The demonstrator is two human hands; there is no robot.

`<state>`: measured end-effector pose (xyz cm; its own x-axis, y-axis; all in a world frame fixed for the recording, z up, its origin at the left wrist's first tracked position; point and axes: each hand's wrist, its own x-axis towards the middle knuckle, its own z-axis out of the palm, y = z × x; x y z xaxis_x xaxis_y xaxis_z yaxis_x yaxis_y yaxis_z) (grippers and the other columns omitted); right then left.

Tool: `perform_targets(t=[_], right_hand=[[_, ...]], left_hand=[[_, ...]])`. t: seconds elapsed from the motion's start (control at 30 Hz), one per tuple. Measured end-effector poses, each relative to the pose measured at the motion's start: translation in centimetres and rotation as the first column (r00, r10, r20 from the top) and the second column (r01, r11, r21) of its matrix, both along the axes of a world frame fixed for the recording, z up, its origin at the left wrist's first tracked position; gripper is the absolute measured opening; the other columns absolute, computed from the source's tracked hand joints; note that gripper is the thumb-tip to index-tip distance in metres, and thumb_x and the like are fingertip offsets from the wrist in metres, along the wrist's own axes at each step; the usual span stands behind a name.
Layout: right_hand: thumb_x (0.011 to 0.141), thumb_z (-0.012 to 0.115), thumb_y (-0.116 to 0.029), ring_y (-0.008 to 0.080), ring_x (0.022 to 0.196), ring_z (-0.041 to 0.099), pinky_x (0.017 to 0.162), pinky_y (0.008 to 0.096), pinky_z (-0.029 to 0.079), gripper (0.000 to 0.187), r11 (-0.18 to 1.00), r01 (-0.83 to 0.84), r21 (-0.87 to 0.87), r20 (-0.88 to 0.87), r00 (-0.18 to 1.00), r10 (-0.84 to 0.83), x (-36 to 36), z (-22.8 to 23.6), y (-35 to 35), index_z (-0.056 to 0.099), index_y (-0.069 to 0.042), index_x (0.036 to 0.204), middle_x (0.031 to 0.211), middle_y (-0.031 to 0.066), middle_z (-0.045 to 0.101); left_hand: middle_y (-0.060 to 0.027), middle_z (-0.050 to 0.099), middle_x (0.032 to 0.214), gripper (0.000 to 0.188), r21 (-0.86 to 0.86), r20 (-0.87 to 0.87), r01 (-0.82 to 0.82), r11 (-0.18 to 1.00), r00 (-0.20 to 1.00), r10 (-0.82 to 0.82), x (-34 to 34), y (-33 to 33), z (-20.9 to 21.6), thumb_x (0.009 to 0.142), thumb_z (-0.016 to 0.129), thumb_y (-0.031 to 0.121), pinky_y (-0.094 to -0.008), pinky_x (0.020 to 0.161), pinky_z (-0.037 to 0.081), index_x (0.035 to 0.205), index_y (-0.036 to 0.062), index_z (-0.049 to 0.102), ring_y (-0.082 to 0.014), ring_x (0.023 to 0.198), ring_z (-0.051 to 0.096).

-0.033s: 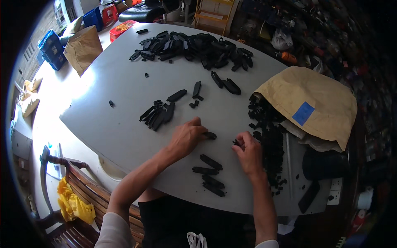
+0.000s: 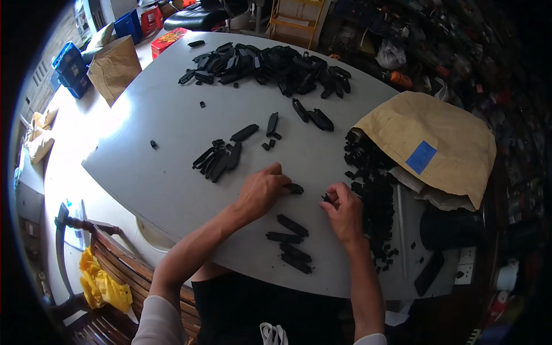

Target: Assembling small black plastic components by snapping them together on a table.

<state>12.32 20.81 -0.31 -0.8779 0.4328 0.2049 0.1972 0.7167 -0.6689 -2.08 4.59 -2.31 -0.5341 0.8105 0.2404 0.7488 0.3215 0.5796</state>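
Left hand [image 2: 261, 192] and right hand [image 2: 346, 213] face each other over the surface [image 2: 144, 172], the gap between them barely narrower than an instant ago.
The left hand's fingers curl down around the near end of a black elongated piece [image 2: 296, 188], whose other end sticks out toward the right; its thumb is hidden. The right hand is drawn into a fingertip pinch on a small dark part [image 2: 326, 198], too small to make out, beside the spread of small black blocks [image 2: 376, 210] at the paper bag's [image 2: 431, 135] mouth. The two held things are near but apart, so I judge the handling of this piece to be mid-step. The four black pieces [image 2: 292, 225] nearer the person and the big black heap [image 2: 270, 66] look unchanged.
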Motion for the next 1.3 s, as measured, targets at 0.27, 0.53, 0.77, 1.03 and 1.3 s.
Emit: perform_targets(t=[0.27,0.53,0.77,1.03,1.3], right_hand=[[0.071,0.067,0.011,0.0169,0.075,0.060,0.062,0.0258,0.048,0.023,0.992,-0.012,-0.128,-0.060,0.998,0.004,-0.2,-0.5,0.0,0.065,0.000,0.091,0.087,0.0076,0.057],[0.072,0.066,0.009,0.0161,0.076,0.060,0.064,0.0263,0.048,0.024,0.988,-0.027,-0.153,-0.105,0.994,0.011,-0.3,-0.6,-0.4,0.065,0.000,0.094,0.087,0.0070,0.059],[0.073,0.066,0.008,0.0142,0.074,0.059,0.066,0.0249,0.048,0.025,0.966,-0.040,-0.254,-0.136,0.991,0.006,-0.8,0.6,-1.5,0.065,-0.001,0.096,0.087,0.0055,0.059],[0.072,0.066,0.009,0.0135,0.072,0.058,0.064,0.0242,0.048,0.025,0.978,-0.075,-0.194,-0.138,0.989,0.049,-1.2,0.9,-1.4,0.064,-0.001,0.095,0.085,0.0050,0.058],[0.068,0.068,0.011,0.0139,0.068,0.057,0.061,0.0254,0.047,0.022,0.983,-0.049,-0.175,-0.070,0.997,0.037,-1.9,0.5,-1.4,0.061,0.002,0.086,0.082,0.0055,0.057]], left_hand=[[-0.0103,0.052,0.096,0.020,0.069,-0.010,0.063,0.996,0.998,-0.063,1.9,1.5,-0.2,0.071,0.067,0.005,-0.0401,0.065,0.047,0.089,0.0064,0.057,-0.0316,0.078,0.058],[-0.0096,0.053,0.092,0.024,0.141,0.115,0.079,0.987,0.989,-0.096,1.5,1.1,-0.4,0.071,0.066,-0.001,-0.0364,0.063,0.048,0.093,0.0062,0.057,-0.0275,0.072,0.058],[-0.0013,0.058,0.091,0.028,0.297,0.726,-0.038,0.954,0.658,-0.200,0.8,1.8,-0.2,0.076,0.060,-0.010,-0.0284,0.065,0.046,0.098,0.0051,0.057,-0.0098,0.075,0.055],[-0.0041,0.060,0.094,0.029,0.301,0.728,-0.016,0.954,0.650,-0.219,0.5,1.2,-0.4,0.068,0.069,-0.005,-0.0272,0.077,0.044,0.094,0.0031,0.059,-0.0136,0.088,0.056],[-0.0063,0.055,0.084,0.035,0.229,0.100,-0.006,0.973,0.995,-0.017,0.0,0.5,-1.4,0.051,0.078,0.006,-0.0363,0.075,0.041,0.084,0.0084,0.065,-0.0271,0.085,0.049]])
